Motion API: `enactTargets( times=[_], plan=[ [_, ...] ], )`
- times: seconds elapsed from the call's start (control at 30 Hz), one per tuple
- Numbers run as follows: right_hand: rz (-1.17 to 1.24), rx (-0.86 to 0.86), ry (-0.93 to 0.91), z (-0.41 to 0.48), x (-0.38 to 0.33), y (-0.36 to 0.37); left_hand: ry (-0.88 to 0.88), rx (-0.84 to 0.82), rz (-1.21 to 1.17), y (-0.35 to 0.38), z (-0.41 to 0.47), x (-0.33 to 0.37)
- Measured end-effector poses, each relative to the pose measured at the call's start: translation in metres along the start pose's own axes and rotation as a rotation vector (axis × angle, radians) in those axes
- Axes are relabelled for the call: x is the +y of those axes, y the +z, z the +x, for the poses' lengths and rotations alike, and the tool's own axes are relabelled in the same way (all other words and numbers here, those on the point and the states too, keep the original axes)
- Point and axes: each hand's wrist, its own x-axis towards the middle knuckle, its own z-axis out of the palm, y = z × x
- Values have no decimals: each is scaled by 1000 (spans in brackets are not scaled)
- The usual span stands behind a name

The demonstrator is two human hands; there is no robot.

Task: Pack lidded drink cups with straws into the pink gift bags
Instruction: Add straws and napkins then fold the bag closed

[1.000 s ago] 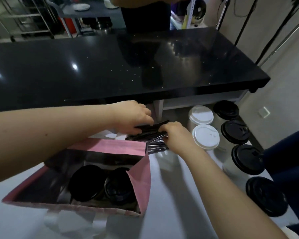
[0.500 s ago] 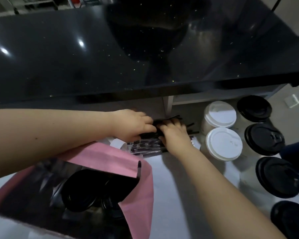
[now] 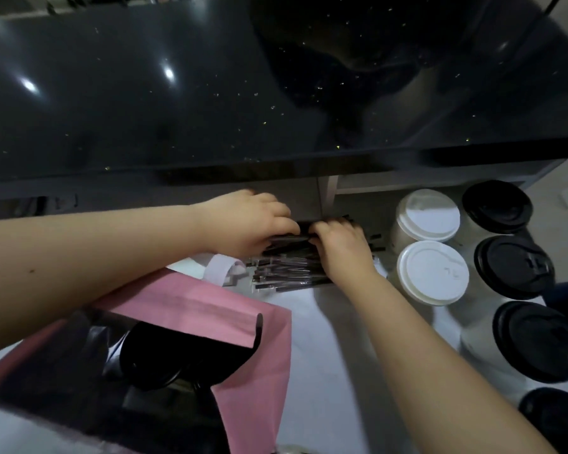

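The black counter [image 3: 177, 93] fills the view beyond both your hands, and its edge overhangs just past your knuckles. The white table [image 3: 325, 355] runs beneath your forearms. Under your left forearm the pink bag [image 3: 194, 303] stands open, with packed cups [image 3: 164, 355] showing black lids inside. Out from your right wrist stand two white cups [image 3: 433, 271], and a row of black cups [image 3: 513, 267] sits farther right. The straws [image 3: 286, 276] lie in a loose pile directly under and between your hands.

Expect the straws to be very light, thin and easy to kink. Their clear wrappers look slick, so they will likely slide over one another and fan out if held loosely. Pinch a few together near the middle of their length, firmly enough to stop slipping but not so hard they crease.

Your left hand [image 3: 250, 224] is knuckles up, with its fingers curled down onto a dark bundle at the top of the pile. Your right hand [image 3: 341, 247] meets it from the other side, and its fingers are curled over the same bundle. The two sets of fingertips nearly touch. The fingertips are hidden underneath, so you cannot tell how many straws each hand has.
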Motion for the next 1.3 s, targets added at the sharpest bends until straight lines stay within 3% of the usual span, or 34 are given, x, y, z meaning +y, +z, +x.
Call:
enactTargets(
  times=[0.27,0.57,0.87,1.0,1.1,1.2,1.3],
  plan=[
    [-134,16,-74,-17,-25,-43,-128,96,-168,-44,-45,2],
    [-183,53,56,-53,-48,-90,-216,281,-45,-55,-103,7],
    [-150,258,143,-91,-127,-142,-295,518,-14,-52,-168,12],
    [-19,335,146,-110,-176,-160,-293,604,-170,-46,-205,13],
    [229,391,84,-122,-214,-167,-231,662,-396,-35,-234,17],
    [473,396,4,-127,-247,-165,-150,643,-621,-19,-255,24],
    [603,327,-61,-125,-270,-150,-124,583,-663,-1,-263,32]
  ],
)
